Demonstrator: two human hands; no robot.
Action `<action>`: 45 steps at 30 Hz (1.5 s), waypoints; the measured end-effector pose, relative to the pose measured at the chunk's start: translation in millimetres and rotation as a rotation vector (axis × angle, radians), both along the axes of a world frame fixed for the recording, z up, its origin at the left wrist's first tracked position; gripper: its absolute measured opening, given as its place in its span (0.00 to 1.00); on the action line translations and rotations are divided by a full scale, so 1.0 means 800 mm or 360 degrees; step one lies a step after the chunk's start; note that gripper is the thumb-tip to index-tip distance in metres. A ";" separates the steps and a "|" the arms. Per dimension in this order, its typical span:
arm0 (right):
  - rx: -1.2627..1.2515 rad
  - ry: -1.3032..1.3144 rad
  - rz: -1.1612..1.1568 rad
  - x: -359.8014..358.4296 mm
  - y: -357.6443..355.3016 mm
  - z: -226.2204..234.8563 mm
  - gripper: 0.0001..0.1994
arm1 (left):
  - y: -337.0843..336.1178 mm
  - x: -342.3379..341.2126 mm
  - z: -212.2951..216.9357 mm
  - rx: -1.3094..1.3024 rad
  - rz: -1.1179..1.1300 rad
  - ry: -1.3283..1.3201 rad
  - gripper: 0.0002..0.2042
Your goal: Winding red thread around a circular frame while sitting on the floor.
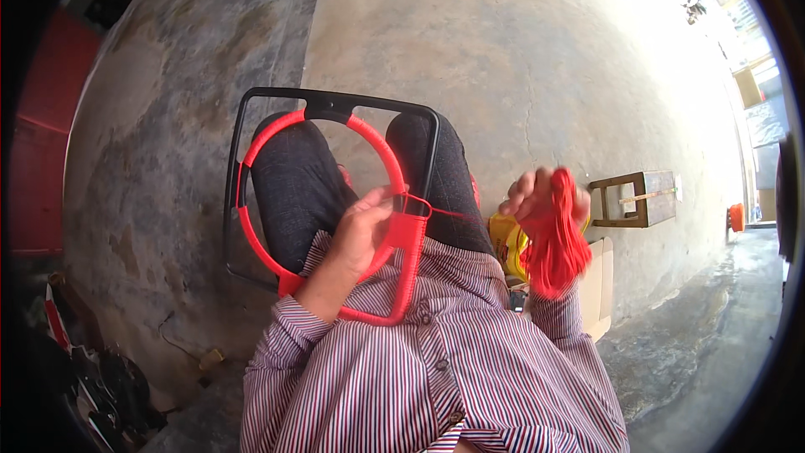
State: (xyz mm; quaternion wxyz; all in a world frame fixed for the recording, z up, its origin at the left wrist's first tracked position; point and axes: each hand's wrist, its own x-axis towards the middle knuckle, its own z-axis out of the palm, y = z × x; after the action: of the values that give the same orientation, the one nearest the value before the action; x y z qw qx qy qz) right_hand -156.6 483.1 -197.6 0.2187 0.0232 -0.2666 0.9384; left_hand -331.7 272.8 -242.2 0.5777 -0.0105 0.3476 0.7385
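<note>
A black square frame (381, 103) with a ring inside it rests across my lap. Red cord wraps much of the ring (375, 139) and the frame's near right corner, while the far edge and left side show bare black. My left hand (362, 231) grips the ring at its right side, thumb toward the wrapped part. Off to the right, my right hand (521, 194) is raised and closed on a looped bundle of red cord (556, 243), which hangs down over the wrist. A loose loop of cord stands out at the frame's right side, and a thin strand leads from it toward the bundle.
Beyond my right hand a small wooden stool (633, 200) lies on the concrete floor (436, 25). A yellow bag (506, 239) and a cardboard piece (600, 285) are beside my right leg. Dark clutter (113, 386) sits at the lower left, and an orange container (736, 218) is far right.
</note>
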 end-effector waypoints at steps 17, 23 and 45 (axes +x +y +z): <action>0.0350 -0.1107 -0.0086 -0.036 -0.070 -0.008 0.07 | -0.009 0.005 -0.011 -0.0055 -0.0018 0.0245 0.06; 0.0204 -0.0967 0.0101 -0.028 -0.067 -0.013 0.08 | -0.003 0.005 -0.009 -0.0268 0.0018 0.0364 0.03; 0.0021 -0.0807 -0.1717 0.182 0.148 -0.018 0.04 | -0.004 -0.007 -0.022 -0.0215 0.0054 -0.0029 0.09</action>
State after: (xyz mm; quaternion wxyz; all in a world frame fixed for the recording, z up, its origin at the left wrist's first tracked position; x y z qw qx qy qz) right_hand -11.0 601.5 -212.0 0.5940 -0.3389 -0.2904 0.6693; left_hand -337.1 269.3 -259.7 0.5661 -0.0620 0.3913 0.7229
